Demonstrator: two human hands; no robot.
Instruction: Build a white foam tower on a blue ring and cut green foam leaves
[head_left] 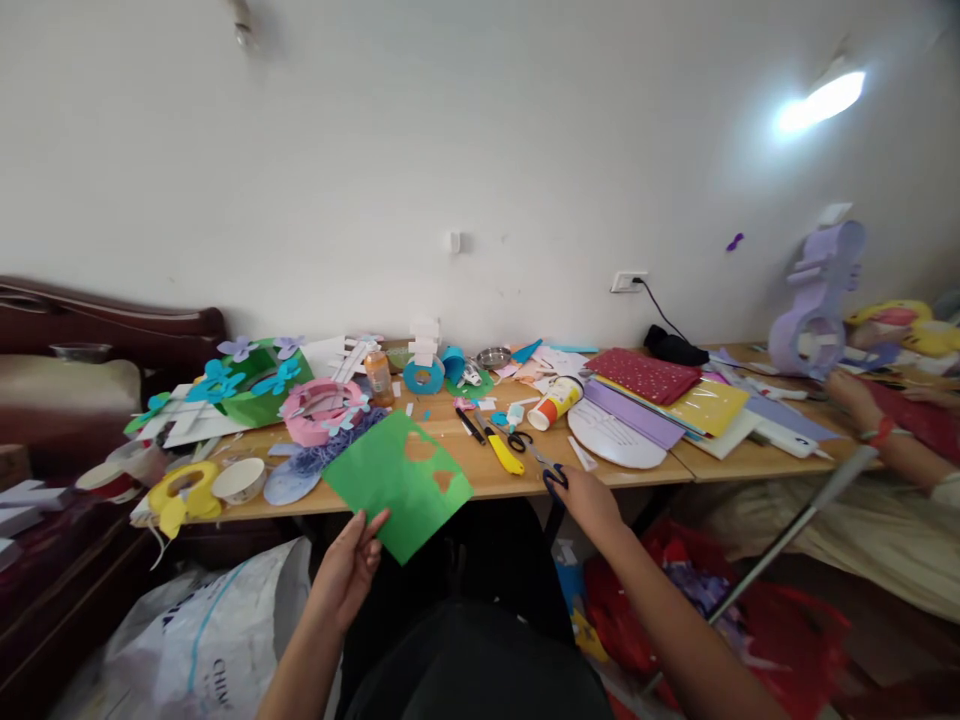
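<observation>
My left hand (351, 562) pinches the near edge of a green paper sheet (390, 490), tilted over the table's front edge. Irregular holes are cut near the sheet's far right side, and the wood shows through them. In my right hand (589, 505), at the table's front edge, is a pair of dark blue scissors (555, 478), its blades pointing away to the left. Just beyond them lie black looped handles (519, 440), perhaps of another pair of scissors. A yellow utility knife (506, 455) and a black pen (470, 426) lie between the sheet and the scissors.
Paper crafts, including a pink ring (304, 425) and a green flower crown (259, 400), crowd the left. A paper cup (555, 403) lies beside a white rounded card (619, 435) and stacked sheets (649, 378). Another person's arm (862, 410) reaches in at right, near a metal pole (795, 530).
</observation>
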